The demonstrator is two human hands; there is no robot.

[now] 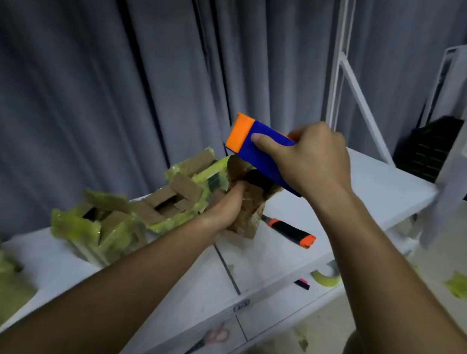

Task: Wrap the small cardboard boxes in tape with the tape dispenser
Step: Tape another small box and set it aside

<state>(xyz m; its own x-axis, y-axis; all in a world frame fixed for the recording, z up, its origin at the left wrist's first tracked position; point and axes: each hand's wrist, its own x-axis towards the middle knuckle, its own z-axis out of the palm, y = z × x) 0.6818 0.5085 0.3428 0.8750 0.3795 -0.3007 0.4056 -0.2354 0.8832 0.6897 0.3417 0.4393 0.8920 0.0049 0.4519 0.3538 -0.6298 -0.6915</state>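
Above the white worktop (276,255) we hold a small cardboard box (248,206), our left hand (223,207) clamped in a grip around it. Our right hand (311,158) grips the blue and orange tape dispenser (253,147), pressed on the box top. An orange-black knife (292,233) lies just beside.
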